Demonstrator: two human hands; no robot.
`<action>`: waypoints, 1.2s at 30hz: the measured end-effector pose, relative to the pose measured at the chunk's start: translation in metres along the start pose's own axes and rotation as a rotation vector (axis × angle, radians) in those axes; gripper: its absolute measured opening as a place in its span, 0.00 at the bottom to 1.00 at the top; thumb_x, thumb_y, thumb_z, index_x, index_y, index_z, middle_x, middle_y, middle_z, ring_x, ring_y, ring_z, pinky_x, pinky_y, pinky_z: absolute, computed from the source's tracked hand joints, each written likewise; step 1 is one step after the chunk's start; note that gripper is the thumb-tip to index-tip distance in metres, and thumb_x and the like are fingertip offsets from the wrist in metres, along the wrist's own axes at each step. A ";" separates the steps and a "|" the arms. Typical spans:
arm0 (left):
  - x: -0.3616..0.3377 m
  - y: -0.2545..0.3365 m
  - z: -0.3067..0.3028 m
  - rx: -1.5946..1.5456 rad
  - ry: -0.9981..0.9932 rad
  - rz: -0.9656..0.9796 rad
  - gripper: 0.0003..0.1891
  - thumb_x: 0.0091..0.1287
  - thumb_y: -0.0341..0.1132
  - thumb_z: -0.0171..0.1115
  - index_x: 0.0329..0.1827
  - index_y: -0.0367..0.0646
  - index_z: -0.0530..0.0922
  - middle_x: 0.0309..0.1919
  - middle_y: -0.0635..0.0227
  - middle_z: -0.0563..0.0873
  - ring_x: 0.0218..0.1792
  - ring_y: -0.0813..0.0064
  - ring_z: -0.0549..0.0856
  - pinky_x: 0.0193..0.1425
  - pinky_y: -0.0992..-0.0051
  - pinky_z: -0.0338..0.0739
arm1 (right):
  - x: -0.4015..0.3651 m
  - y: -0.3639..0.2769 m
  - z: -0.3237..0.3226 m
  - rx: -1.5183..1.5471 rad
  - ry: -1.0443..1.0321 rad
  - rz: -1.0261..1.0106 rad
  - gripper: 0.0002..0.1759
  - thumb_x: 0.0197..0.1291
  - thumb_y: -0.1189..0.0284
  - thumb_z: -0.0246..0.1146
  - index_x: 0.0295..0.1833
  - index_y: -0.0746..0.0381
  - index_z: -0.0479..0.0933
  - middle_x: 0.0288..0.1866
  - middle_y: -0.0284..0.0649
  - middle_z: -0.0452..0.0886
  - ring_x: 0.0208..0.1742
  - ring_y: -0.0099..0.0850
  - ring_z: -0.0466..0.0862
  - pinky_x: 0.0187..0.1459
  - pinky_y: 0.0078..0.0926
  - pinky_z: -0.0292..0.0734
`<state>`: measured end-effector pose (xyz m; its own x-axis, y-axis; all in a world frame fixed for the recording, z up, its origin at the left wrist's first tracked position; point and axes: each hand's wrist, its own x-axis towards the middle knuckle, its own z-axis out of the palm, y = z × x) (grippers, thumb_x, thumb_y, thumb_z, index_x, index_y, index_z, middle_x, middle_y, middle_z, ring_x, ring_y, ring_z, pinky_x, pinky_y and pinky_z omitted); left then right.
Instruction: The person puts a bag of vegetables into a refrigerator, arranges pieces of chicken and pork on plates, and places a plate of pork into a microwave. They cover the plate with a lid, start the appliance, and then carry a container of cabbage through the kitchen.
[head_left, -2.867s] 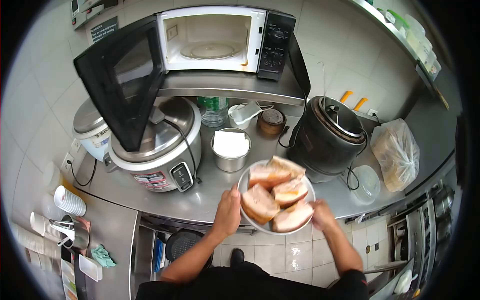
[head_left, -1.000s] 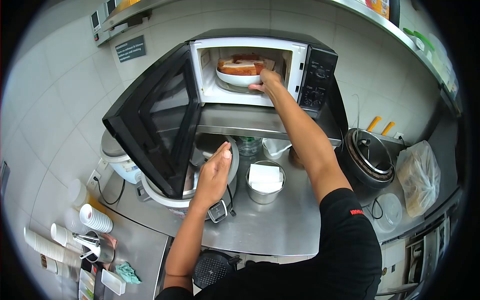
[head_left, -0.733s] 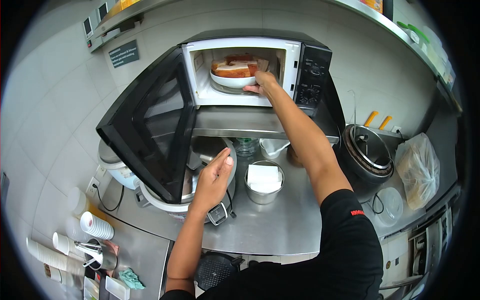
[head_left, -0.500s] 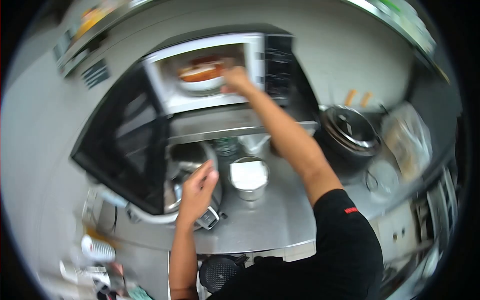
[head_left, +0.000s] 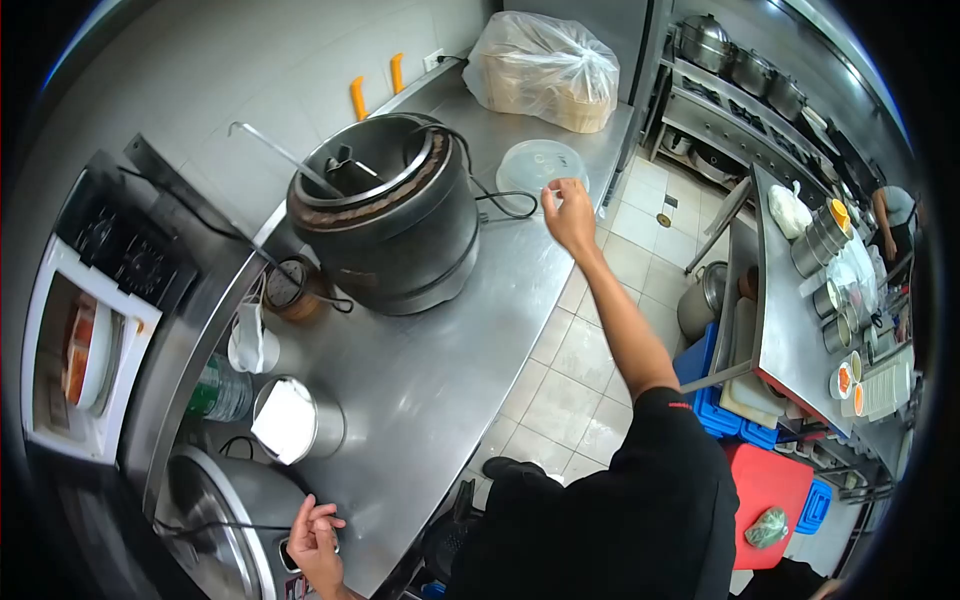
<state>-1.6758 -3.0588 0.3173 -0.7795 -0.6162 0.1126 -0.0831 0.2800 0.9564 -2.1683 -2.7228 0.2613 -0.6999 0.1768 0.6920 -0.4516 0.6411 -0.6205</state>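
Observation:
My right hand is at the near edge of a round translucent plastic lid lying on the steel counter. Its fingers are loosely bent, the thumb a little apart, and no firm grip shows. Low at the left, my left hand has its fingers apart and holds nothing. Beside it stands a large round metal cooker. In the microwave at far left, its cavity exposed, a white bowl holds reddish-orange food.
A black soup kettle with a ladle stands on the counter, its cord trailing near the lid. A metal container with a white top is nearer. Behind the lid sits a bagged stack. Tiled floor separates this counter from another worktable.
My view has swung right. My right hand has left the bowl in the microwave and moved over to the plastic lid. My left hand stays near the cooker, fingers apart.

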 end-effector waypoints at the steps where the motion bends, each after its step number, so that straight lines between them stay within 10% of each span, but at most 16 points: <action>1: 0.002 0.000 0.006 0.005 -0.010 -0.003 0.19 0.69 0.33 0.56 0.59 0.31 0.72 0.38 0.60 0.85 0.26 0.83 0.80 0.23 0.88 0.66 | 0.003 0.052 0.018 -0.165 -0.076 0.048 0.10 0.58 0.74 0.58 0.45 0.64 0.77 0.47 0.48 0.79 0.48 0.45 0.79 0.51 0.39 0.74; 4: 0.026 -0.005 0.034 0.011 -0.108 -0.162 0.18 0.69 0.33 0.57 0.58 0.32 0.73 0.33 0.61 0.85 0.25 0.83 0.81 0.23 0.88 0.67 | 0.029 0.122 0.052 -0.408 -0.203 -0.210 0.19 0.64 0.66 0.54 0.59 0.59 0.72 0.62 0.47 0.72 0.66 0.46 0.69 0.63 0.45 0.66; 9: 0.057 -0.004 0.093 0.063 -0.356 -0.288 0.19 0.68 0.35 0.59 0.59 0.34 0.74 0.31 0.63 0.86 0.25 0.82 0.82 0.24 0.87 0.67 | 0.040 0.182 0.081 -0.683 -0.694 -0.040 0.28 0.71 0.50 0.37 0.68 0.50 0.65 0.73 0.38 0.60 0.77 0.43 0.50 0.71 0.55 0.49; 15: 0.058 -0.026 0.131 0.019 -0.486 -0.393 0.18 0.68 0.31 0.58 0.59 0.31 0.73 0.34 0.62 0.86 0.28 0.80 0.82 0.36 0.81 0.77 | -0.010 0.230 0.025 -0.186 -0.057 0.110 0.21 0.60 0.55 0.61 0.56 0.53 0.76 0.63 0.51 0.71 0.69 0.48 0.62 0.63 0.51 0.59; 19: 0.049 -0.030 0.169 0.113 -0.564 -0.272 0.19 0.69 0.34 0.57 0.60 0.35 0.73 0.35 0.64 0.86 0.30 0.81 0.81 0.37 0.81 0.76 | -0.020 0.303 0.033 -0.298 0.079 0.549 0.58 0.46 0.37 0.65 0.71 0.68 0.56 0.73 0.56 0.56 0.74 0.51 0.52 0.73 0.48 0.41; 22: 0.039 -0.038 0.192 0.305 -0.605 -0.029 0.19 0.68 0.34 0.58 0.62 0.41 0.74 0.36 0.66 0.85 0.34 0.79 0.81 0.42 0.77 0.77 | -0.016 0.255 -0.003 0.801 -0.198 1.081 0.30 0.64 0.64 0.53 0.72 0.53 0.60 0.59 0.40 0.76 0.35 0.34 0.80 0.47 0.37 0.78; 25: 0.034 -0.025 0.199 0.215 -0.759 0.018 0.20 0.70 0.36 0.55 0.64 0.43 0.71 0.43 0.61 0.85 0.40 0.70 0.84 0.48 0.72 0.78 | -0.047 0.404 0.030 0.514 -0.237 0.362 0.29 0.61 0.70 0.47 0.70 0.58 0.65 0.55 0.36 0.79 0.21 0.17 0.68 0.23 0.14 0.66; 28: 0.029 -0.020 0.191 0.281 -0.770 0.041 0.20 0.70 0.37 0.54 0.65 0.44 0.71 0.47 0.61 0.83 0.42 0.67 0.83 0.49 0.71 0.78 | -0.029 0.317 -0.049 0.301 0.119 0.924 0.26 0.62 0.67 0.48 0.68 0.49 0.69 0.26 0.29 0.66 0.21 0.22 0.64 0.24 0.21 0.67; 32: 0.012 -0.012 0.146 0.334 -0.530 0.142 0.23 0.69 0.38 0.56 0.66 0.44 0.69 0.53 0.60 0.79 0.46 0.67 0.81 0.51 0.73 0.77 | -0.022 0.231 -0.158 0.761 0.316 0.609 0.28 0.62 0.64 0.57 0.68 0.56 0.66 0.51 0.40 0.72 0.50 0.35 0.73 0.48 0.37 0.72; 36: 0.001 0.029 0.112 0.316 -0.081 0.403 0.37 0.63 0.42 0.65 0.74 0.51 0.57 0.63 0.56 0.70 0.58 0.65 0.75 0.54 0.71 0.76 | -0.007 0.045 -0.180 1.133 -0.046 0.584 0.31 0.63 0.57 0.57 0.65 0.65 0.66 0.63 0.45 0.70 0.65 0.38 0.67 0.68 0.41 0.58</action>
<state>-1.7488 -2.9687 0.3152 -0.8331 -0.3577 0.4220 0.0600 0.6999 0.7117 -2.0847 -2.5608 0.2949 -0.9613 0.1759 0.2119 -0.2736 -0.5202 -0.8090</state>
